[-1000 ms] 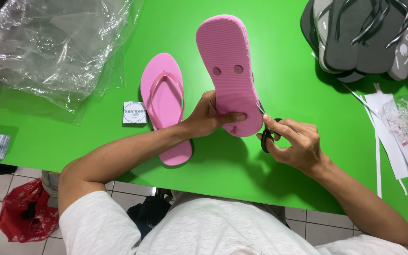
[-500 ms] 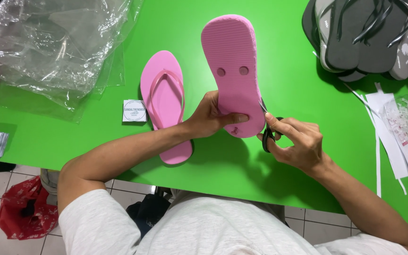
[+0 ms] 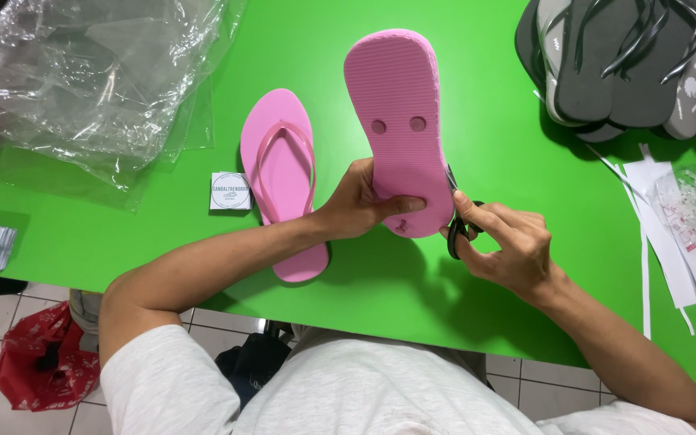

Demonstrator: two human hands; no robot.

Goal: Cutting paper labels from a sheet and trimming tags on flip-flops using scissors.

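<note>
My left hand grips a pink flip-flop by its toe end, sole turned up toward me, with two strap holes showing. My right hand holds black-handled scissors whose blades touch the sandal's right edge near the toe. A second pink flip-flop lies strap up on the green table, just left of my left hand.
Crumpled clear plastic bags cover the table's far left. A small white square label lies beside the flat sandal. A stack of grey flip-flops sits at the far right, with white paper strips below it. A red bag is on the floor.
The held sandal has shifted slightly right and tilted a little more upright. Both hands keep their grips and the scissors stay at its right edge.
</note>
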